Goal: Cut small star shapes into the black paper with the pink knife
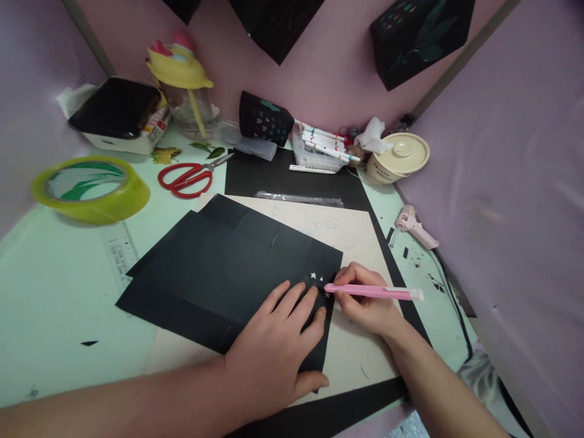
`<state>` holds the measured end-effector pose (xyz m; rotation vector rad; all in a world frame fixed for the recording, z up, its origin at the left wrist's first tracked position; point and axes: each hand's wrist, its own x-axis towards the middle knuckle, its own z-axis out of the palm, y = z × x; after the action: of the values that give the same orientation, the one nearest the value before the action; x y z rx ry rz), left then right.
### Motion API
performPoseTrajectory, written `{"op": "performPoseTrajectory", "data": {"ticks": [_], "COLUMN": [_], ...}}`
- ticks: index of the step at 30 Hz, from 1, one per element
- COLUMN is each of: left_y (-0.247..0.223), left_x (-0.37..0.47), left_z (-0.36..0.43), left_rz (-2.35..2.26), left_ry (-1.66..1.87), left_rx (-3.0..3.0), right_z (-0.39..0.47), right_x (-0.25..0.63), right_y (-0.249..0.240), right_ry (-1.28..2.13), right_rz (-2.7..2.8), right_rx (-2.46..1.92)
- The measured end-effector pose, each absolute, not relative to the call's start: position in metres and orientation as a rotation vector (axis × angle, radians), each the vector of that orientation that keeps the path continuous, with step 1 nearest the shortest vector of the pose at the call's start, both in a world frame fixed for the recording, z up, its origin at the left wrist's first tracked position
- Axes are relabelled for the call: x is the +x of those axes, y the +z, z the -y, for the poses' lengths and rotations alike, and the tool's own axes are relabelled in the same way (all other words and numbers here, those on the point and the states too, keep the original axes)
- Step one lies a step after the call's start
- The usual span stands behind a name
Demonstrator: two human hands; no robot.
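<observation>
My left hand point(283, 340) lies flat on a sheet of black card point(214, 261), its fingers stretched out near the right corner. In my right hand point(369, 304) is a pink pen-like tool point(365, 291) with a pale end, pinched between thumb and fingers. Its tip touches or hovers just over the card, close to my left fingertips; whether it is a craft knife or a pen, I cannot tell. Small pale star and heart shapes point(313, 276) show beside the tip. The card rests on a cream-coloured board point(356, 353).
Red-handled scissors point(187, 179), a yellow-green tape roll point(91, 188) and a clear ruler point(119, 249) lie at left. White markers point(326, 143) fill a basket behind. A lidded cream bowl point(399, 158) and a pink glue gun point(414, 226), with its black cable, are at right.
</observation>
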<state>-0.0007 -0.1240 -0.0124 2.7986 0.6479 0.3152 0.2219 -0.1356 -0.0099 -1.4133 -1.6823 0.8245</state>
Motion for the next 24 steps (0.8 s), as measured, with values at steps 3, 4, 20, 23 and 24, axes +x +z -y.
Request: {"op": "performPoseTrajectory", "data": {"ticks": [3,4,20,23,24], "left_y": [-0.0127,-0.0127,-0.0122,-0.0125,-0.0124], "left_x": [-0.0007,-0.0006,0.0005,0.0002,0.0000], "left_z": [0.1238,0.1238,0.1239,0.1239,0.1239], "left_rz": [-0.652,-0.654,-0.651,-0.658,-0.658], "left_ry": [0.316,0.317,0.313,0.318,0.317], "left_rx": [2.802,2.802,2.803,2.800,2.799], "right_z": [0.1355,0.1354,0.1343,0.1333,0.1332], "right_x": [0.2215,0.2213,0.2180,0.2172,0.2173], "right_y": [-0.0094,-0.0092,-0.0078,-0.0082,-0.0084], "right_ry": [0.807,0.805,0.787,0.780,0.783], "right_rz": [1.690,1.692,1.651,1.631,1.626], "right_rx": [-1.425,-1.429,-1.474,-1.489,-1.495]}}
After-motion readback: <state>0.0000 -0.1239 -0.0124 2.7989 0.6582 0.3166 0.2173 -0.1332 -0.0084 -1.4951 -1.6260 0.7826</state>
